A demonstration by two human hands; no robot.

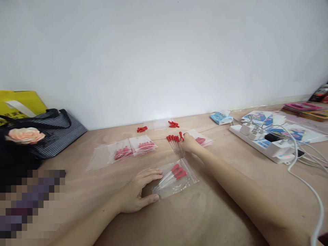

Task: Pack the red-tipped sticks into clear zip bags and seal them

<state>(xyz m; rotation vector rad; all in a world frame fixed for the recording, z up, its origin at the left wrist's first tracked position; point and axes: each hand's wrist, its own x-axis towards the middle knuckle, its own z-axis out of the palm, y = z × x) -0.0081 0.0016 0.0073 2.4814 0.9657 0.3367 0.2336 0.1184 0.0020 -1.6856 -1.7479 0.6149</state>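
Observation:
My left hand (139, 189) lies on the table with thumb and fingers apart, touching the left edge of a clear zip bag (176, 188). Inside that bag are 3 glass droppers with red rubber bulbs (177, 172). Farther forward, my right hand (189, 142) is closed at a row of loose droppers (173, 138). One red-bulbed dropper (180, 134) stands tilted up at its fingertips and appears pinched; its lower part is partly hidden. Just right of this hand lies another bag with red bulbs (201, 140).
Filled dropper bags (123, 152) lie at left centre. More red bulbs (142, 129) and droppers (173, 124) sit near the wall. To the right are a power strip (261, 145) with cables and a tissue pack (221, 118). A striped bag (66, 128) stands left.

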